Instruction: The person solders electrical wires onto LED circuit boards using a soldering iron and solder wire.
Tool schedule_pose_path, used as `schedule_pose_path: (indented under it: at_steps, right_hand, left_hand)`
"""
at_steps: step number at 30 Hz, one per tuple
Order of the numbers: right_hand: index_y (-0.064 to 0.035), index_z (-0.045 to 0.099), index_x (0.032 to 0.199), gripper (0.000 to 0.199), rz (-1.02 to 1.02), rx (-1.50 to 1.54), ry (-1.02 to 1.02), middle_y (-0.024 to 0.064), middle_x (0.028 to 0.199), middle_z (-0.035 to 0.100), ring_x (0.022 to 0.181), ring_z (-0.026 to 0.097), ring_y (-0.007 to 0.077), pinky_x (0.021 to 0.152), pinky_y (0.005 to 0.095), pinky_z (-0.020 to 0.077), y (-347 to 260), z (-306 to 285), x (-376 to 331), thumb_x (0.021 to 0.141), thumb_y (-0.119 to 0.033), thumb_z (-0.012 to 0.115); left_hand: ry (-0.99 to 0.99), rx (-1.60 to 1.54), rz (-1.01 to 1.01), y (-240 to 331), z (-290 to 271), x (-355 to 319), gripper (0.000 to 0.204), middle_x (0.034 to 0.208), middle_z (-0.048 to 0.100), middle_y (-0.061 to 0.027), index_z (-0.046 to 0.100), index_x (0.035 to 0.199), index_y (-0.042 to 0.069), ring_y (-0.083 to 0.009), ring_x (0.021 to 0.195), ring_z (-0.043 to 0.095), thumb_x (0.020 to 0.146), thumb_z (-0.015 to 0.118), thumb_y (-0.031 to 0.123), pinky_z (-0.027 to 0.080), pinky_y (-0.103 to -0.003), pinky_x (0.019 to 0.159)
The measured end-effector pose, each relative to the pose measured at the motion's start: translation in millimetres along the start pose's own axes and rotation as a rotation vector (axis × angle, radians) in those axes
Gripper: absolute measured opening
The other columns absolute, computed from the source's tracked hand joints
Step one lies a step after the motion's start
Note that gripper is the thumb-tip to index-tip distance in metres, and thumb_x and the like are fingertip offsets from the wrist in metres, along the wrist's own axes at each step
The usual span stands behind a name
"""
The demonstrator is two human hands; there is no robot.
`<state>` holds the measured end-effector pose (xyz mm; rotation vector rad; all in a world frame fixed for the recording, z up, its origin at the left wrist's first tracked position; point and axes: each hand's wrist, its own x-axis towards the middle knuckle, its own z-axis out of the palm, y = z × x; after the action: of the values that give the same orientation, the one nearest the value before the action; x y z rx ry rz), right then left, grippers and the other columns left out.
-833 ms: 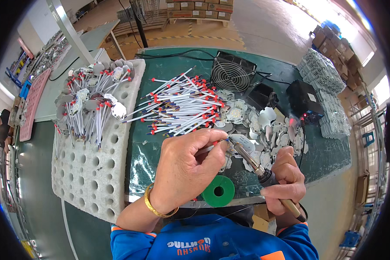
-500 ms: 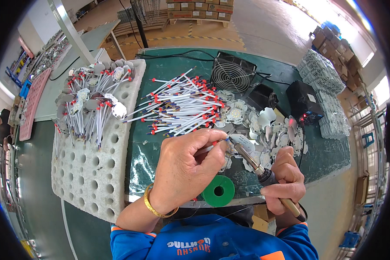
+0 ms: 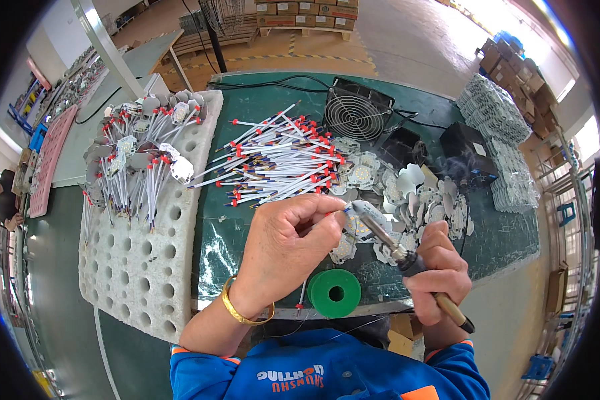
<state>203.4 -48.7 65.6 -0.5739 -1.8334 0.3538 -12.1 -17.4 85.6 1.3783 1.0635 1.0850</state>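
My left hand [image 3: 290, 233] pinches a thin wire [image 3: 347, 207], with its blue end and a bit of red showing at the fingertips; the rest is hidden in the hand. In my right hand [image 3: 440, 277] is a soldering iron [image 3: 387, 241], its metal shaft pointing up and left to the wire end. Whether tip and wire touch is hard to tell. Just under the iron lie small white circuit boards [image 3: 363, 172] in a loose pile. A green solder spool [image 3: 319, 293] rests by the near edge, between my forearms.
White wires with red connectors [image 3: 283, 163] are heaped beyond my left hand. At left, a holed foam board [image 3: 133, 257] bears wired boards [image 3: 130, 153]. A fan [image 3: 355, 117], a black box [image 3: 470, 150] and stacked boards [image 3: 510, 173] stand on the green table [image 3: 500, 247].
The iron has tilted slightly, its handle end shifting right and its tip staying near the wire. My left hand has drawn a little left. Faint smoke now shows near the black box.
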Motion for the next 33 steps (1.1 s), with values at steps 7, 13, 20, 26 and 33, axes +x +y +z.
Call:
schedule_pose_path:
  at_steps: [7,13,20,26,33]
  right_hand:
    - [-0.0058,0.061,0.078,0.019,-0.03,-0.002,0.029,0.0021,0.057,0.043,0.052,0.039,0.0174,0.057,0.0337,0.0278,6.6,-2.8,4.3,0.061,0.0,0.056]
    - [-0.0022,0.059,0.084,0.023,-0.006,-0.164,0.073,0.0075,0.064,0.048,0.052,0.041,0.0201,0.053,0.0322,0.0313,22.9,6.6,6.7,0.061,0.002,0.059]
    - [-0.0044,0.059,0.087,0.026,0.198,-0.229,0.06,0.0109,0.074,0.058,0.062,0.057,0.0222,0.053,0.0293,0.0445,25.6,30.6,7.5,0.065,0.006,0.068]
    - [-0.0039,0.057,0.084,0.017,0.278,-0.103,0.003,0.01,0.075,0.061,0.063,0.059,0.0235,0.057,0.0302,0.0462,30.1,24.4,8.0,0.071,0.004,0.065]
    - [-0.0016,0.056,0.084,0.014,0.349,0.09,-0.004,0.0075,0.075,0.058,0.066,0.055,0.0171,0.061,0.0265,0.043,30.1,21.4,0.9,0.075,-0.003,0.067]
  left_hand:
    - [-0.04,-0.073,-0.047,-12.8,3.6,5.4,0.015,0.07,0.06,-0.0023,0.064,0.091,-0.004,-0.0066,0.061,0.054,0.081,0.057,0.004,0.043,-0.019,0.055]
    - [-0.076,-0.119,-0.104,-22.4,5.7,9.6,0.018,0.071,0.061,-0.0027,0.063,0.095,-0.005,-0.0069,0.063,0.053,0.082,0.056,0.006,0.043,-0.021,0.058]
    - [-0.154,-0.247,-0.181,-39.2,14.8,10.6,0.019,0.069,0.061,0.0008,0.064,0.094,-0.003,-0.0018,0.061,0.049,0.084,0.055,0.011,0.039,-0.017,0.054]
    - [-0.353,-0.428,-0.297,-54.3,0.8,20.8,0.019,0.071,0.063,-0.0011,0.061,0.099,0.001,-0.0029,0.063,0.052,0.085,0.059,0.014,0.039,-0.016,0.055]
    - [-0.41,-0.332,-0.135,-63.0,-0.8,18.3,0.019,0.071,0.063,-0.0016,0.063,0.09,0.001,-0.0035,0.065,0.054,0.086,0.061,0.019,0.041,-0.018,0.058]
